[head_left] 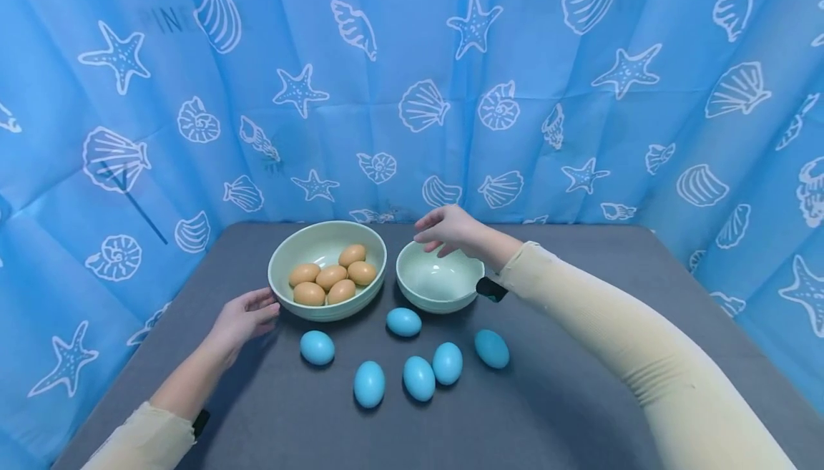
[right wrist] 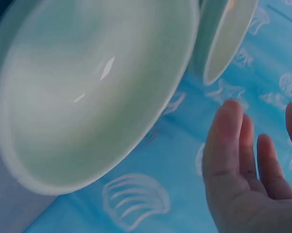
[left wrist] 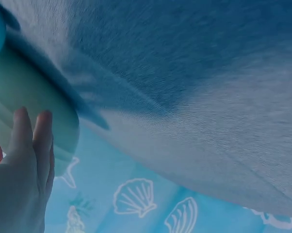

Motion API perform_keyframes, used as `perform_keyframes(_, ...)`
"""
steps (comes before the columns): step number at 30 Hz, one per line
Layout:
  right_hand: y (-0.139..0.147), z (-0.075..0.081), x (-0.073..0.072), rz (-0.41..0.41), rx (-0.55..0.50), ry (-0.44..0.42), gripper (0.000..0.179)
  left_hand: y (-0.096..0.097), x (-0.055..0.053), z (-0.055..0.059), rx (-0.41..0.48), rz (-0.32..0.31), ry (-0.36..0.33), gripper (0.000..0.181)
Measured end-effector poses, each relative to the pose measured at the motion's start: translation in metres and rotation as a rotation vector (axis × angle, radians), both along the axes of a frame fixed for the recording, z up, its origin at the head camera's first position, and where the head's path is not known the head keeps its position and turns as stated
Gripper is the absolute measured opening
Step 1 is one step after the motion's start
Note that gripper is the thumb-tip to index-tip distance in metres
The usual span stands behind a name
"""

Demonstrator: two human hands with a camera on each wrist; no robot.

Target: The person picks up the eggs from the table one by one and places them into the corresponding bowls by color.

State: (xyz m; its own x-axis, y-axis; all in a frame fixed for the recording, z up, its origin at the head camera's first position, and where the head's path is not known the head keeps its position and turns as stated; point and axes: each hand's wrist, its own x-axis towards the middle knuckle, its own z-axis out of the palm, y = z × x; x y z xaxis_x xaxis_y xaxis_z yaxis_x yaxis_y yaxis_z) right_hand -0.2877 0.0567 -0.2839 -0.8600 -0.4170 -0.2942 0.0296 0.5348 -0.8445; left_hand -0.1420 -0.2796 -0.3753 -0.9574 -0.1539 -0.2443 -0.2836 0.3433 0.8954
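Observation:
A large pale green bowl [head_left: 327,232] at the left holds several brown eggs [head_left: 331,277]. Beside its left wall is my left hand [head_left: 241,323], fingers extended toward the bowl's side; the left wrist view shows fingertips [left wrist: 21,116] against or very near that wall. A smaller pale green bowl [head_left: 440,280] stands to the right with nothing inside it. Over its far rim hovers my right hand [head_left: 450,230], relaxed and holding nothing. In the right wrist view its fingers [right wrist: 226,141] are apart from the small bowl. Several blue eggs [head_left: 418,378] lie on the table before the bowls.
The grey-covered table [head_left: 566,405] reaches back to a blue curtain [head_left: 412,48] printed with white shells and starfish. One blue egg [head_left: 403,322] lies close in front of the gap between the bowls. Another blue egg [head_left: 492,349] is below my right sleeve.

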Motion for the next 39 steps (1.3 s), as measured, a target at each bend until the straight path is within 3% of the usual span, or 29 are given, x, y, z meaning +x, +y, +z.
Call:
perform_keyframes(5, 0.027, -0.011, -0.009, -0.064, 0.034, 0.052, 0.046, 0.000, 0.012, -0.004, -0.059, -0.063, -0.032, 0.055)
perform_keyframes(9, 0.044, -0.026, -0.014, -0.064, 0.074, 0.070, 0.052, 0.002, 0.019, -0.007, -0.073, -0.107, -0.054, 0.056)
perform_keyframes(13, 0.058, -0.041, -0.018, -0.044, 0.067, 0.072, 0.059, 0.008, 0.022, -0.010, -0.063, -0.137, -0.065, 0.059)
perform_keyframes(19, 0.075, -0.060, -0.016, -0.135, 0.024, 0.104, 0.058, 0.019, 0.022, -0.015, -0.078, -0.150, -0.068, 0.064)
perform_keyframes(29, 0.086, -0.092, -0.018, -0.174, -0.164, -0.065, 0.059, 0.028, 0.021, -0.021, -0.073, -0.132, -0.086, 0.067)
perform_keyframes(34, 0.087, -0.097, -0.018, -0.193, -0.276, -0.127, 0.059, 0.034, 0.022, -0.023, -0.073, -0.118, -0.085, 0.065)
perform_keyframes(39, 0.092, -0.100, -0.017, -0.171, -0.332, -0.132, 0.059, 0.040, 0.021, -0.022, -0.070, -0.109, -0.085, 0.062)
